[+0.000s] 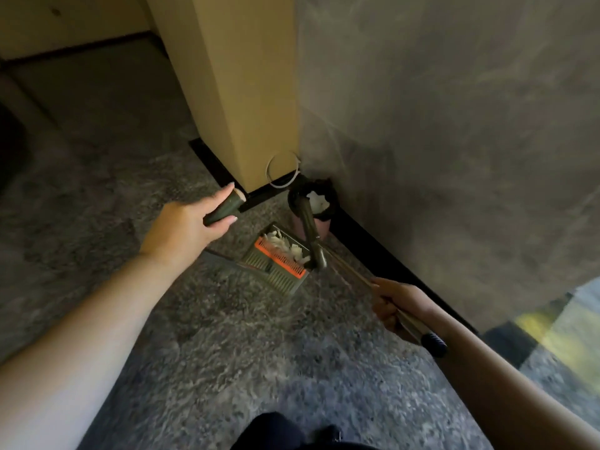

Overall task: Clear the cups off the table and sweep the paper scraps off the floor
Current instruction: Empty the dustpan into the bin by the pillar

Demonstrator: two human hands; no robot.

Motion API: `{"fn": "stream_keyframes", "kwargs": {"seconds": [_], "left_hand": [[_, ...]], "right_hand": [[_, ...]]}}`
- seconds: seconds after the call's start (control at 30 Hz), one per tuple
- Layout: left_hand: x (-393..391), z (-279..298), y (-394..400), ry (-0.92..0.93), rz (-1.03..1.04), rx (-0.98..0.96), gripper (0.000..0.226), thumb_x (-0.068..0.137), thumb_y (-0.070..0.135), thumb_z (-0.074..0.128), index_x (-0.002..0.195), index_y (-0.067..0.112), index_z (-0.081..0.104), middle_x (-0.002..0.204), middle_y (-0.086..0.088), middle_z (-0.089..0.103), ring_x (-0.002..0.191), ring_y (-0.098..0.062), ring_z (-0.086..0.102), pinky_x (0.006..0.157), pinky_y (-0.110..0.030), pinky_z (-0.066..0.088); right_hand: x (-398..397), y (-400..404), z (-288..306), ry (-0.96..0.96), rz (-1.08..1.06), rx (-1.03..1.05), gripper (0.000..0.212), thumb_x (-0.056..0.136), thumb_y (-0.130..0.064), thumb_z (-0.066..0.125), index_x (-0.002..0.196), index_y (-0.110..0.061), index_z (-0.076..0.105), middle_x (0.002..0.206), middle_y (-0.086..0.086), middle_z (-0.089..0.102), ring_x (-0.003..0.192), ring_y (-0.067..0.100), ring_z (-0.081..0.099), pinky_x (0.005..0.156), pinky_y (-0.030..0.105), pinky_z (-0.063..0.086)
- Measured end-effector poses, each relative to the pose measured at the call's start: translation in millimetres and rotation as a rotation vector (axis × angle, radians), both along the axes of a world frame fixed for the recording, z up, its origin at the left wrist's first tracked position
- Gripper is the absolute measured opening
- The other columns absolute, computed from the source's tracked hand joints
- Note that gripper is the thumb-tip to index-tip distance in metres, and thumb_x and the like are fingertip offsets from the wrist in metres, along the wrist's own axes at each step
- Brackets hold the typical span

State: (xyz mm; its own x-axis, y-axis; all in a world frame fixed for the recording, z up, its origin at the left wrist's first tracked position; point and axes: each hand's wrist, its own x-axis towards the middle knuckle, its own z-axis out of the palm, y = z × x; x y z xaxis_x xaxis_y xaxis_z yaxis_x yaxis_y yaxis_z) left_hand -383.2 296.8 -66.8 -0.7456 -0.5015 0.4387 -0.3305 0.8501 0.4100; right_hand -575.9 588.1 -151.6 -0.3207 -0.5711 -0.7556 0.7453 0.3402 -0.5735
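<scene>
One dark green plastic dustpan (276, 259) with an orange comb strip holds several white paper scraps (285, 243); open speckled floor (227, 352) lies on its near side, one small black-lined bin (316, 203) beyond it in the wall corner. Left hand (191, 222) grips a dark upright handle (224, 207). Right hand (397, 302) is wrapped around one blurred metal pole (412, 323), its lower end indistinct.

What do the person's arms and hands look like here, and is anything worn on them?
Both forearms are bare, with no sleeves in view. The left hand shows no ring, watch or glove, and its fingers have pale, fairly long nails. The right hand also shows no glove or watch; it is slightly blurred, so smaller details cannot be told.
</scene>
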Motion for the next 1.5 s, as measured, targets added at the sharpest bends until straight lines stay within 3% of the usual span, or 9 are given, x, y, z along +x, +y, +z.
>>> {"fn": "stream_keyframes", "kwargs": {"seconds": [0.13,0.3,0.47,0.67,0.93,1.13,1.27,1.37,1.5], "left_hand": [[-56,22,-66,-0.025,-0.019,0.009,0.056,0.082,0.037,0.074,0.134,0.038,0.054,0.087,-0.015,0.072,0.068,-0.029,0.068,0.067,-0.046,0.057],[-126,46,-125,-0.027,-0.121,0.001,0.053,0.082,0.025,0.075,0.132,0.027,0.058,0.105,-0.012,0.072,0.084,-0.025,0.07,0.081,-0.034,0.056],[-190,59,-181,-0.034,-0.231,-0.037,0.053,0.083,0.021,0.075,0.133,0.019,0.057,0.118,-0.008,0.067,0.099,-0.013,0.064,0.087,-0.016,0.044],[-271,66,-233,-0.142,-0.288,-0.033,0.055,0.084,0.027,0.073,0.135,0.029,0.053,0.126,-0.006,0.064,0.108,-0.02,0.064,0.096,-0.027,0.045],[-374,61,-259,-0.244,-0.418,-0.154,0.06,0.082,0.023,0.075,0.134,0.033,0.046,0.093,-0.011,0.073,0.073,-0.025,0.066,0.069,-0.038,0.057],[-430,77,-253,-0.392,-0.411,-0.092,0.057,0.087,0.041,0.065,0.137,0.049,0.04,0.113,-0.002,0.068,0.076,-0.018,0.063,0.073,-0.035,0.055],[-446,93,-256,-0.622,-0.361,-0.353,0.063,0.096,0.043,0.048,0.145,0.057,0.011,0.072,0.002,0.061,0.056,-0.016,0.055,0.053,-0.03,0.047],[-443,95,-258,-0.689,-0.369,-0.349,0.066,0.098,0.043,0.043,0.143,0.059,-0.002,0.07,0.002,0.058,0.056,-0.017,0.055,0.048,-0.028,0.041],[-438,82,-266,-0.513,-0.341,-0.288,0.046,0.093,0.043,0.055,0.133,0.027,0.038,0.091,-0.006,0.067,0.066,-0.025,0.06,0.053,-0.032,0.045]], "right_hand": [[-42,-45,10,0.03,-0.076,-0.019,0.022,0.104,-0.014,0.032,0.101,-0.026,0.05,0.047,-0.003,0.032,0.029,0.004,0.03,0.027,0.013,0.027],[-80,-99,10,0.147,-0.171,-0.004,0.048,0.102,-0.01,0.033,0.148,-0.024,0.029,0.047,-0.001,0.036,0.031,0.006,0.033,0.029,0.016,0.028],[-110,-150,7,0.163,-0.241,-0.023,0.05,0.102,-0.009,0.035,0.149,-0.025,0.027,0.056,0.002,0.034,0.031,0.005,0.033,0.029,0.016,0.028],[-165,-187,-4,0.121,-0.265,-0.027,0.051,0.102,-0.01,0.036,0.149,-0.027,0.026,0.05,0.0,0.037,0.031,0.006,0.034,0.03,0.015,0.029],[-244,-218,-30,0.108,-0.228,0.053,0.054,0.101,-0.01,0.039,0.151,-0.028,0.024,0.049,0.001,0.04,0.03,0.007,0.036,0.031,0.015,0.03],[-265,-233,-33,0.119,-0.201,0.091,0.054,0.102,-0.01,0.038,0.151,-0.028,0.024,0.053,0.003,0.042,0.031,0.008,0.037,0.032,0.016,0.031],[-271,-236,-31,0.086,-0.245,0.069,0.055,0.101,-0.008,0.039,0.15,-0.028,0.025,0.056,0.005,0.042,0.031,0.008,0.037,0.032,0.015,0.031],[-272,-238,-34,0.067,-0.26,0.067,0.056,0.1,-0.008,0.042,0.149,-0.029,0.027,0.054,0.004,0.044,0.033,0.009,0.038,0.033,0.016,0.031],[-273,-239,-34,0.047,-0.281,0.053,0.055,0.1,-0.01,0.042,0.149,-0.03,0.027,0.053,0.004,0.044,0.034,0.008,0.037,0.032,0.017,0.031]]}}
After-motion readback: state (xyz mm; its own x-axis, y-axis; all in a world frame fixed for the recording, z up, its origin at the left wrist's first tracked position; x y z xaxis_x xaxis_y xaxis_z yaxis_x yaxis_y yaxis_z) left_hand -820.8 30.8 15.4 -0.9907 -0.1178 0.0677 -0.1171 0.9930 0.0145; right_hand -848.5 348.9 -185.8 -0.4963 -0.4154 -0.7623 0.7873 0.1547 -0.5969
